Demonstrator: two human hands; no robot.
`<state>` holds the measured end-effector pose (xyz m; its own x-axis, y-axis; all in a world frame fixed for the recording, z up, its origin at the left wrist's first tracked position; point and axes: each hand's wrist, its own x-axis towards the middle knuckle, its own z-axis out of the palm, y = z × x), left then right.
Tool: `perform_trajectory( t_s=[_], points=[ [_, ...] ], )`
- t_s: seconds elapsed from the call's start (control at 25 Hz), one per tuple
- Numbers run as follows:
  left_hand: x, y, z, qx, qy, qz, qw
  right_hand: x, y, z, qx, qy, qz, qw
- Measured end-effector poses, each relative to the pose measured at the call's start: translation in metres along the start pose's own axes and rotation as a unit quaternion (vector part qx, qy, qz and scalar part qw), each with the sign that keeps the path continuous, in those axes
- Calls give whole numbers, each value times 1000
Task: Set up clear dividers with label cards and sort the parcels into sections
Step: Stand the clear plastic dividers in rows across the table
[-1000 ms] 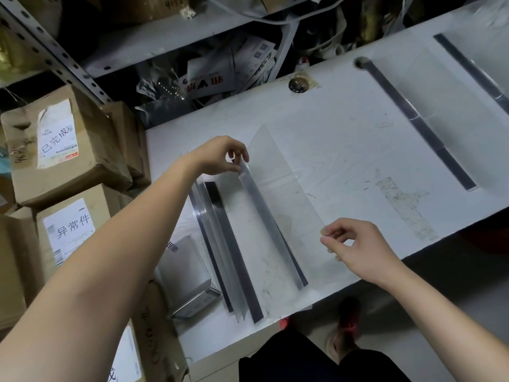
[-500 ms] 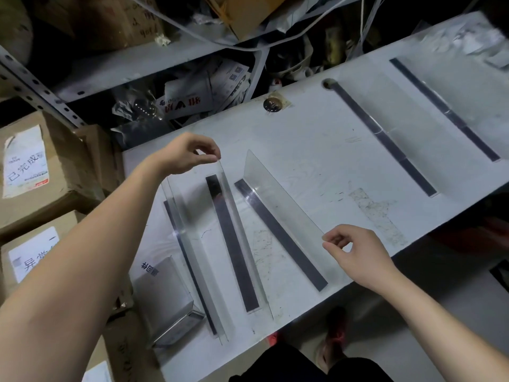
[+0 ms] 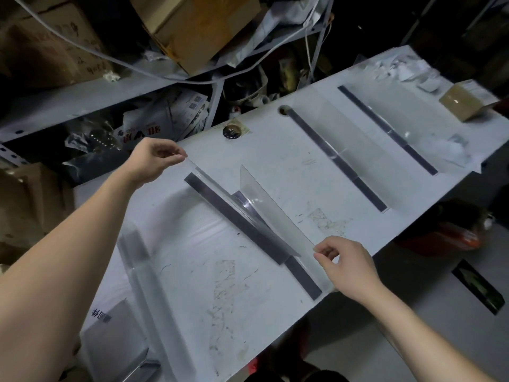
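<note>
The left grip (image 3: 154, 161) pinches the far top corner of a clear divider (image 3: 234, 216) that has a dark strip along its bottom. Thumb and fingers press together on the thin plastic edge.

The right grip (image 3: 347, 263) pinches the near top corner of a second clear divider (image 3: 264, 199). This one stands up on the white worktop (image 3: 275, 150), near the front edge. The two dividers cross each other in the middle of the worktop, and the first one's dark strip lies over the second one's.

A third divider (image 3: 135, 260) sits to the left and looks blurry. Two more stand to the right, well apart: a middle divider (image 3: 336, 161) and a far divider (image 3: 385, 128). A clear card stand (image 3: 110, 343) with writing on it sits at the near left corner. A small brown box (image 3: 465, 104) rests at the far right end. Behind the worktop, a shelf (image 3: 68, 103) holds cardboard boxes (image 3: 192, 31) and bags.
</note>
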<state>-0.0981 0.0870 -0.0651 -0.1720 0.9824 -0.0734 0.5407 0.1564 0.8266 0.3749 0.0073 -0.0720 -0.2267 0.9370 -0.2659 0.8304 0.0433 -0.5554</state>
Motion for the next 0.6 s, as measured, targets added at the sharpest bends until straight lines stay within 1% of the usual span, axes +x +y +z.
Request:
perform_trajectory(
  t_s=[0.36,0.6],
  points=[
    [52,45,51,11,53,-14,998,32,36,-37,12,-9,-9,1000],
    [84,51,81,9,79,-20,997,52,47,-40,16,-27,-20,999]
  ],
)
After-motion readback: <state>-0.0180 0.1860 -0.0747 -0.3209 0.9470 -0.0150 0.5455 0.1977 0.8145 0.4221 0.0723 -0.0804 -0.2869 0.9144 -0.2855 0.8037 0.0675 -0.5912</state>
